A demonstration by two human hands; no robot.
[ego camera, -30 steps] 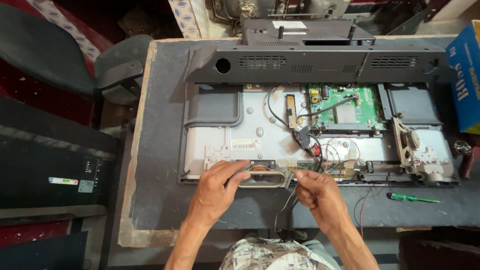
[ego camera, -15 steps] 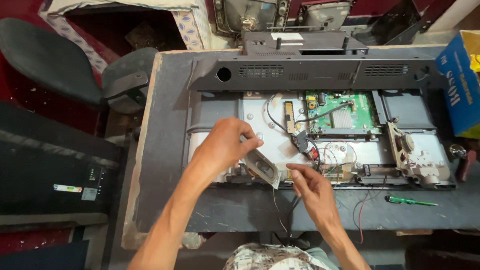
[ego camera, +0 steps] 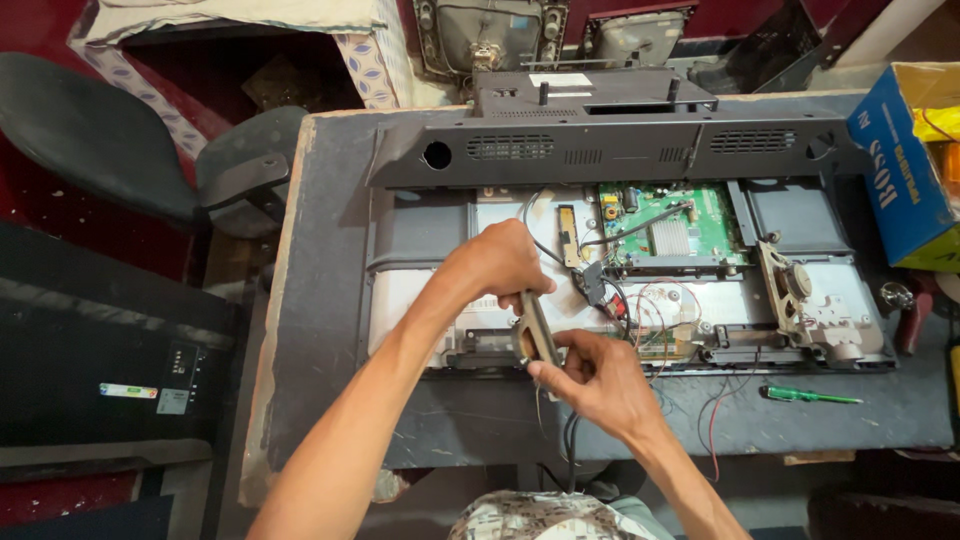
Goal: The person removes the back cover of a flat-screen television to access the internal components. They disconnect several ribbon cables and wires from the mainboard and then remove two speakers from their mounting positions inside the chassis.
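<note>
Gripping narrow oblong speaker (ego camera: 536, 335) from above, left hand (ego camera: 500, 262), fingers curled tight round top end. Right hand (ego camera: 590, 378) pinches its lower end, thumb+fingers closed. Speaker tilted, just left of green circuit board (ego camera: 665, 225), over opened TV back (ego camera: 430, 230). Green screwdriver (ego camera: 810, 396) well below-right of board.

Both bare forearms are reaching up from the lower frame; the left hand (ego camera: 497, 262) is curling closed at centre, the right hand (ego camera: 590, 378) pinching just below it.

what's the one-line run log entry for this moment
left hand: grips narrow speaker piece | right hand: pinches its lower end | site: opened flat-panel set on table | green screwdriver: lying idle
</note>
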